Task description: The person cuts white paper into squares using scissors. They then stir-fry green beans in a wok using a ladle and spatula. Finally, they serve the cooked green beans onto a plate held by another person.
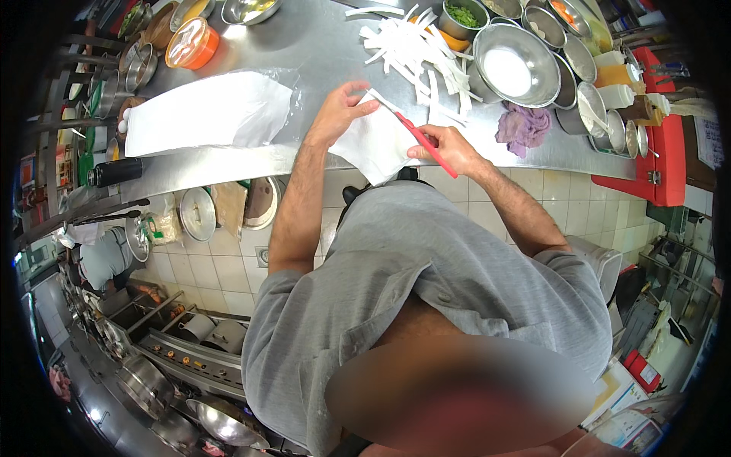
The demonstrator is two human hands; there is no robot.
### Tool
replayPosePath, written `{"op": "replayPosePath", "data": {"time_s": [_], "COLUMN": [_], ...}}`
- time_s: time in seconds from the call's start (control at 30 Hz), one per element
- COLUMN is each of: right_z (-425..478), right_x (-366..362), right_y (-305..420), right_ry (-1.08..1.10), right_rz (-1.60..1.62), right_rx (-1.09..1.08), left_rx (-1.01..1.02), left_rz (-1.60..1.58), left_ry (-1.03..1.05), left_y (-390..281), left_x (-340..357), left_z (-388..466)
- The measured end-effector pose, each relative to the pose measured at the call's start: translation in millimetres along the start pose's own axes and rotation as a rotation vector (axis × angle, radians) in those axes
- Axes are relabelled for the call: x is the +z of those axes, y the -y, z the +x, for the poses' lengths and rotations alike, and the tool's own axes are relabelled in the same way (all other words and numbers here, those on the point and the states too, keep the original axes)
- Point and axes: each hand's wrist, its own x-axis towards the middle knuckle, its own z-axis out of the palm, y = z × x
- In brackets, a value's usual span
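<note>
My left hand [344, 111] pinches the upper edge of a white paper-like sheet [374, 143], which hangs down over the front edge of the steel table [320, 68]. In my right hand [448, 147] is a pair of red-handled scissors [424, 139]. Their narrow blades lie along the sheet's upper right edge, close to the left thumb. Beyond both hands, a loose pile of white strips [405, 48] is spread on the table. To the left lies a stack of larger white sheets [211, 114], partly under clear plastic wrap.
A large steel bowl [517, 65] and a crumpled purple cloth [523, 128] sit right of the strips. Squeeze bottles [617, 77] line the right end. An orange tub [192, 44] stands at the back left, and a black cylinder [115, 172] at the front left edge.
</note>
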Motion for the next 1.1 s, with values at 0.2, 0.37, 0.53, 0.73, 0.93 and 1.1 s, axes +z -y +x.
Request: {"op": "replayPosePath", "data": {"time_s": [0.2, 0.37, 0.53, 0.73, 0.93, 1.1], "right_z": [13, 18, 17, 29, 43, 71], "right_x": [-3, -4, -12, -7, -15, -31], "right_y": [-6, -8, 2, -2, 0, -15], "right_ry": [0.008, 0.025, 0.136, 0.004, 0.078, -0.289], "right_rz": [0.061, 0.074, -0.015, 0.096, 0.040, -0.298], "right_rx": [-0.100, -0.109, -0.035, -0.113, 0.028, -0.232], "left_rx": [-0.084, -0.084, -0.062, -0.089, -0.074, 0.169], "left_rz": [-0.033, -0.063, -0.114, -0.128, -0.078, -0.038], "left_ry": [0.061, 0.030, 0.044, 0.063, 0.005, -0.134], "left_y": [3, 3, 6, 5, 8, 7], "left_x": [3, 7, 4, 9, -5, -13], "left_z": [-1, -1, 0, 0, -1, -26]}}
